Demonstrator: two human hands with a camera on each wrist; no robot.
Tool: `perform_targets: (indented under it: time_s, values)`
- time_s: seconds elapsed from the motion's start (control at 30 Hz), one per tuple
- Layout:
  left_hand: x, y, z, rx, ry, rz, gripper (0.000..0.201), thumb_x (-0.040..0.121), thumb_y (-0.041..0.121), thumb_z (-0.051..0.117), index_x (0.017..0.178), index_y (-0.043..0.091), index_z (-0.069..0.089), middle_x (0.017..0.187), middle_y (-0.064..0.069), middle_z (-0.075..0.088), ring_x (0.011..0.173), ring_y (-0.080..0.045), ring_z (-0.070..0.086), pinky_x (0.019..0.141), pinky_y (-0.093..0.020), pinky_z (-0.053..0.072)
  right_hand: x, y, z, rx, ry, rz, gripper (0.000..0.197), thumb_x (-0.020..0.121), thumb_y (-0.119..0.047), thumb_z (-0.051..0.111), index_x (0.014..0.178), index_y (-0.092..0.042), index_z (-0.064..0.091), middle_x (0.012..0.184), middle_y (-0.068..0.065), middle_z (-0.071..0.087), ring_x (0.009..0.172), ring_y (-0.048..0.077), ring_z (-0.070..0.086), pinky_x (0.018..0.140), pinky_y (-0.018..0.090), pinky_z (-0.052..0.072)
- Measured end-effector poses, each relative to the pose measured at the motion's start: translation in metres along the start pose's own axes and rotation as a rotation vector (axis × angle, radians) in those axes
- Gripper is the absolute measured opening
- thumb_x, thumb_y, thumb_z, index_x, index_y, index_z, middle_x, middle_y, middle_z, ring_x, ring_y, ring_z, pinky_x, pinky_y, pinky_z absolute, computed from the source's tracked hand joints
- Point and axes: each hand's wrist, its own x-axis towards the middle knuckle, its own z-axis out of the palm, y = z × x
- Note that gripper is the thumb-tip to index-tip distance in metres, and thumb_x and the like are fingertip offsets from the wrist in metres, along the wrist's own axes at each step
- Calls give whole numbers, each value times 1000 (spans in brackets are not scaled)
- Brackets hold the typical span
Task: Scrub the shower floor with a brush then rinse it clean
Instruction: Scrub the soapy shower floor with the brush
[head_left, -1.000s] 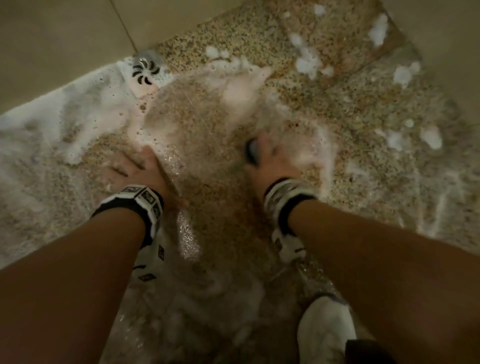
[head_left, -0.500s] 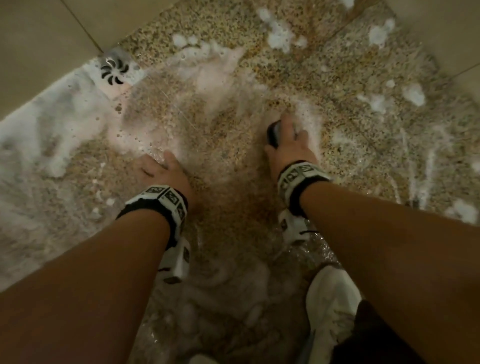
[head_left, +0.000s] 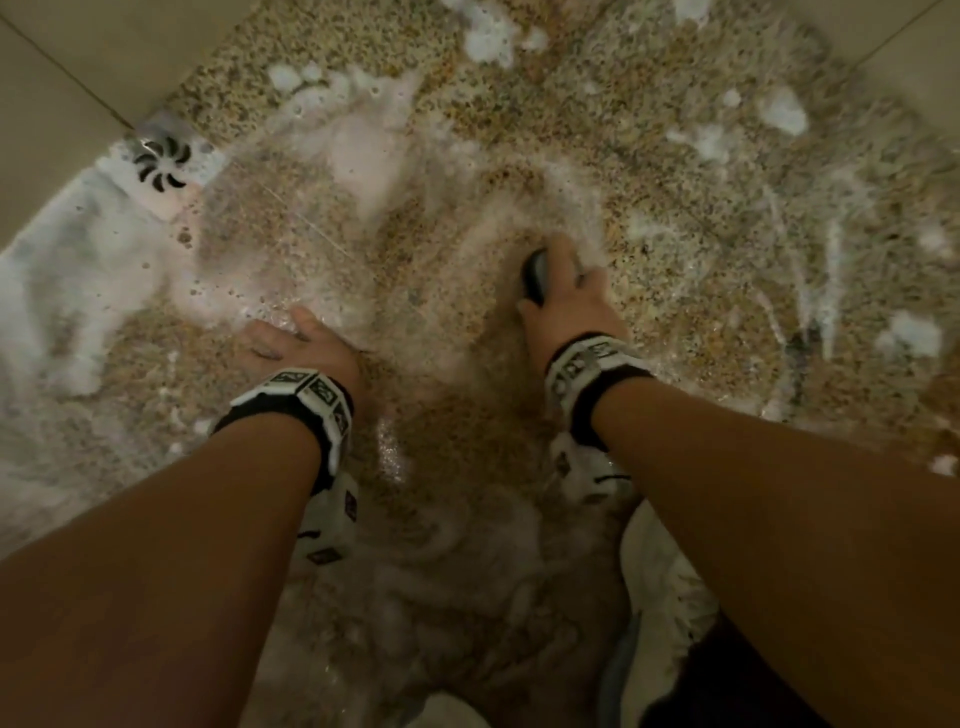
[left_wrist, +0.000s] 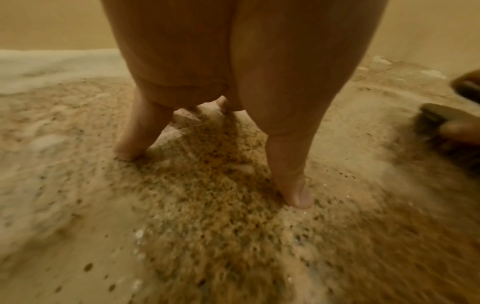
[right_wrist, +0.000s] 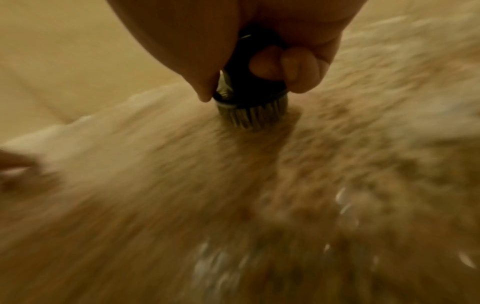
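Observation:
The speckled shower floor (head_left: 675, 218) is wet and streaked with white foam (head_left: 67, 249). My right hand (head_left: 566, 291) grips a small dark scrub brush (head_left: 535, 275) with its bristles pressed onto the floor; in the right wrist view the brush (right_wrist: 249, 96) shows black with pale bristles under my curled fingers (right_wrist: 285, 65). My left hand (head_left: 291, 343) rests flat on the wet floor to the left, fingers spread. The left wrist view shows those fingertips (left_wrist: 298, 195) planted on the floor (left_wrist: 207, 205), with the brush (left_wrist: 436, 119) at the right edge.
A round floor drain (head_left: 161, 161) sits at the far left by the tiled wall (head_left: 57, 114). Foam clumps (head_left: 488, 36) dot the far floor. A white shoe (head_left: 660, 587) stands near my right arm at the bottom.
The right hand pushed the brush away from me half a second ago and has drawn it back nearer. The left hand stays planted on the floor.

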Motion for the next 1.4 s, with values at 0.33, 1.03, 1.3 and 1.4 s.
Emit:
perform_targets:
  time_s: [0.33, 1.03, 1.3, 1.4]
  values:
    - [-11, -1, -5, -2, -16, 10, 158, 62, 66, 86, 152, 12, -32, 159, -30, -27, 151, -49, -12, 122, -62, 11, -46, 69, 7, -37, -60, -7, 74, 102, -48, 48, 152, -54, -7, 148, 9, 31, 106, 38, 62, 79, 44, 56]
    - [-56, 73, -4, -160, 47, 164, 143, 67, 66, 84, 159, 27, -18, 163, -14, -30, 153, -43, -11, 123, -59, 16, -29, 14, 8, 288, -18, 119, 75, 105, -14, 35, 152, -57, -5, 165, 12, 9, 117, 46, 55, 72, 38, 57]
    - [-52, 79, 11, -64, 9, 169, 161, 52, 77, 84, 155, 27, -29, 160, -20, -34, 150, -48, -18, 121, -65, 9, -29, 83, -7, 310, -8, 285, 76, 106, -35, 46, 154, -51, -10, 159, 14, 14, 112, 46, 56, 83, 49, 55]
    - [-53, 83, 13, -50, 8, 147, 165, 51, 78, 83, 153, 22, -34, 158, -23, -37, 149, -50, -18, 120, -67, 9, -12, 80, -20, 384, 8, 407, 76, 108, -23, 41, 156, -50, -11, 166, 12, 2, 124, 50, 50, 72, 46, 49]
